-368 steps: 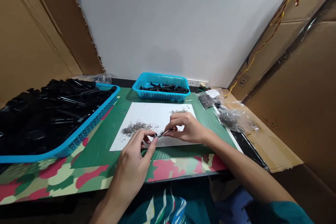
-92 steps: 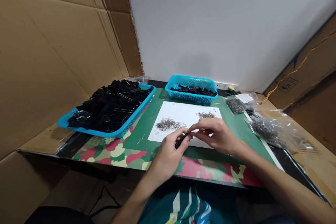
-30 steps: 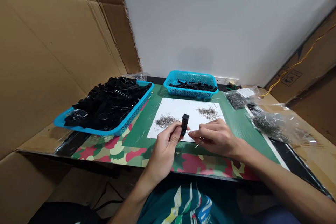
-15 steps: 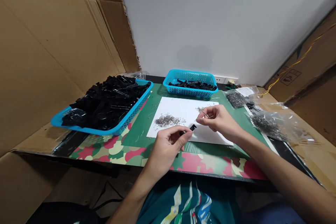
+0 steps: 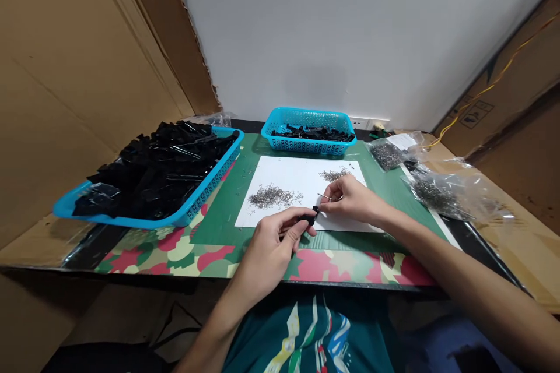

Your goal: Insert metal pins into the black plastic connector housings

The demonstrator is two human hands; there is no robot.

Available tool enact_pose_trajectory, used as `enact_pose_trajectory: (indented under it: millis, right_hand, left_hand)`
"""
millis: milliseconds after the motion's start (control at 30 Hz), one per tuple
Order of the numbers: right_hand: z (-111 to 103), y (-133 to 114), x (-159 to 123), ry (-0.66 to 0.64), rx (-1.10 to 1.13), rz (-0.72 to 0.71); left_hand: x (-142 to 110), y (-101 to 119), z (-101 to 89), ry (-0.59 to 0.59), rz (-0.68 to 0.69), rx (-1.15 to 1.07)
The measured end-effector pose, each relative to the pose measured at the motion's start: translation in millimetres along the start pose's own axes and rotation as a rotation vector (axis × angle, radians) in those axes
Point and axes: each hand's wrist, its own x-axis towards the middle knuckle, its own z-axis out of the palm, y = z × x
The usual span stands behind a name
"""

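My left hand point(image 5: 273, 245) is closed on a small black plastic part point(image 5: 310, 218), pinched between thumb and fingers over the front edge of the white sheet point(image 5: 301, 164). Close by on the right, my right hand point(image 5: 354, 201) is closed round a thin metal rod point(image 5: 324, 196) that sticks out to the left. Its fingertips meet the part's upper end; anything tiny between them is too small to make out. On the sheet lie a larger pile of small bent metal wire pieces point(image 5: 272, 196) and a smaller pile point(image 5: 335, 175) behind my right hand.
A large blue basket point(image 5: 216, 182) heaped with black parts stands at left. A smaller blue basket point(image 5: 306, 145) with black parts is at the back. Clear bags of metal pieces point(image 5: 387, 155) lie at right. Cardboard walls point(image 5: 87, 52) flank the table.
My right hand has come down and left to the black part, so its fingertips now meet the part's end. The part has tilted in my left hand. The view has shifted slightly.
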Motion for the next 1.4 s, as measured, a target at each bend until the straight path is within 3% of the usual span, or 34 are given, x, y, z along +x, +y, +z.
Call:
enact_pose_trajectory:
  millis: [233, 567, 1000, 1400]
  right_hand:
    - [3.9, 1.1, 1.6, 0.038, -0.03, 0.01]
    - [-4.4, -6.7, -0.7, 0.01, 0.13, 0.095]
    - [4.6, -1.1, 3.9, 0.076, -0.077, -0.002]
    - [-0.5, 0.4, 4.1, 0.058, 0.073, 0.048]
  left_hand:
    - [1.6, 1.1, -1.8, -0.03, -0.018, -0.028]
    - [2.1, 1.4, -2.4, -0.028, -0.023, -0.054]
    - [4.9, 1.8, -2.9, -0.085, -0.041, -0.097]
    - [5.4, -0.7, -4.9, -0.111, -0.057, -0.054]
